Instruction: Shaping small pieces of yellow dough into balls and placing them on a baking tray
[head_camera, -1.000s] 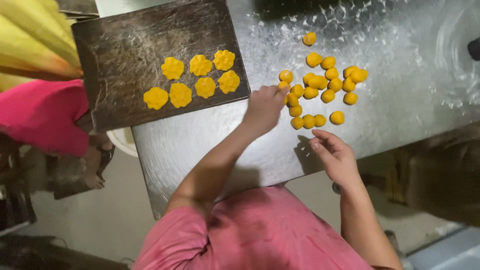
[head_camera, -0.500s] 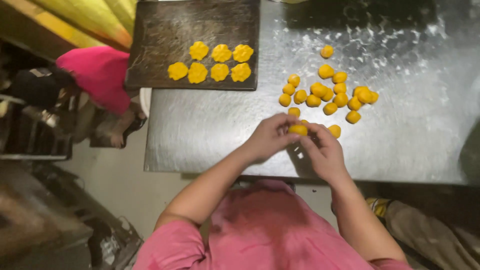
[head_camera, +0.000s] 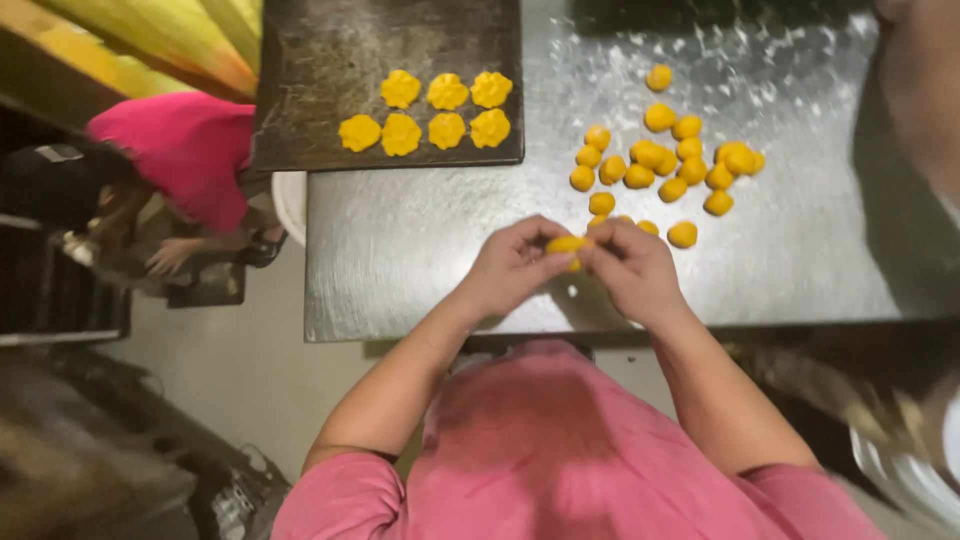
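Both hands meet over the near edge of a floured steel table (head_camera: 420, 260), and between them sits one yellow dough piece (head_camera: 566, 245): the left hand (head_camera: 512, 268) pinches it from the left with thumb and fingers curled, while the right hand (head_camera: 632, 270) grips its other end with the fingertips, so the piece is held just above the table surface, touching both hands. No package, label or sign can be made out anywhere in the view. Just beyond the hands lies a loose cluster of yellow dough balls (head_camera: 665, 160), scattered over the middle of the table, with one ball set apart at the far end and a few lying just beside the knuckles of the right hand. To the far left of the table rests a dark, worn baking tray (head_camera: 320, 120), its near edge overlapping the table; on it stand seven shaped yellow dough flowers (head_camera: 430, 110) in two short rows, close together but not stacked. Left of the tray another person in a bright pink top (head_camera: 185, 150) bends low beside the table. A yellow cloth (head_camera: 170, 40) crosses the upper left corner. At the right edge a blurred arm (head_camera: 920, 90) intrudes, and a stack of white plates (head_camera: 915, 470) shows at the lower right.
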